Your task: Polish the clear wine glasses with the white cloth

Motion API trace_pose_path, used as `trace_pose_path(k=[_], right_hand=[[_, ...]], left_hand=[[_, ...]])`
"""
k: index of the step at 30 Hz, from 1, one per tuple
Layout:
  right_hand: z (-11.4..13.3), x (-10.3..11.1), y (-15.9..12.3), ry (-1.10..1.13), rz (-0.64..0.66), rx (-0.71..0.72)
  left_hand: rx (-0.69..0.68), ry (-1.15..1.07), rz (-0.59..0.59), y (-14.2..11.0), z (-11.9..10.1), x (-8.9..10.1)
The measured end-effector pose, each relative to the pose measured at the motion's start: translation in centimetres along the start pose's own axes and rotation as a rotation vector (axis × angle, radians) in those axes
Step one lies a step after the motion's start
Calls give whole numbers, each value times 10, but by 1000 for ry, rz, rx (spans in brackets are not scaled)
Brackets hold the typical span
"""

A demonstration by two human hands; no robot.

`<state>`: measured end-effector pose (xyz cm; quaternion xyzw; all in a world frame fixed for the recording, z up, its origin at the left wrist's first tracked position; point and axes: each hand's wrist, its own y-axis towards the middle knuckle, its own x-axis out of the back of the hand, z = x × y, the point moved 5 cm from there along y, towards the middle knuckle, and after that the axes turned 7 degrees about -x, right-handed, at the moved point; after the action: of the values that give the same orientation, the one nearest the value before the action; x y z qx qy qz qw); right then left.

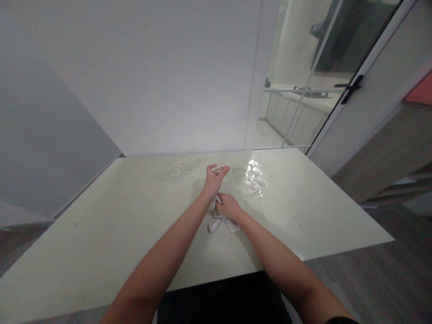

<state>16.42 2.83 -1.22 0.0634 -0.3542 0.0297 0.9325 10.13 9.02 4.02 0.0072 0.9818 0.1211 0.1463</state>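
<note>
Near the far edge of the table [101, 234], about midway along it, my left hand [214, 180] reaches for a clear stemmed glass [220, 163]. Fingers half open, thumb and fingertips closing around the bowl from the near side; contact looks likely, but the glass is too transparent for me to tell whether the grip is firm. My right hand [228, 207] sits just behind it, fist closed on a white cloth [221, 223] bunched against the tabletop.

Judgement: take the glass low on the bowl or at the stem, lift straight up, keep pressure light. Bring the cloth to the glass, not the reverse.

More glasses stand left [175, 166] and right [255, 175] along the same edge, apart from the one in hand.
</note>
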Motion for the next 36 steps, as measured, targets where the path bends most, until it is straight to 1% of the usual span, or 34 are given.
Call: trace_pose_path(k=[2,4,6,9,12,19,26,32,36], right_hand=[[1,0,-2,-21,-3,11],[1,0,-3,-3,3,11],[-2,0,-4,44,21,4],[-5,0,-5,160,30,-10],[-7,1,-4,254,15,-35],[-9,1,-1,284,-12,-64],[-6,2,-1,237,6,-36],[-4,2,0,107,46,-49],[-3,3,0,43,65,-55]], left_hand=[[90,54,49,12,15,-21],[115,113,73,21,27,-37],[123,127,79,28,37,-49],[150,94,100,34,50,-61],[160,84,115,39,59,-65],[145,103,149,43,65,-67],[153,83,144,43,64,-71],[142,292,262,42,61,-77],[133,332,289,40,58,-78]])
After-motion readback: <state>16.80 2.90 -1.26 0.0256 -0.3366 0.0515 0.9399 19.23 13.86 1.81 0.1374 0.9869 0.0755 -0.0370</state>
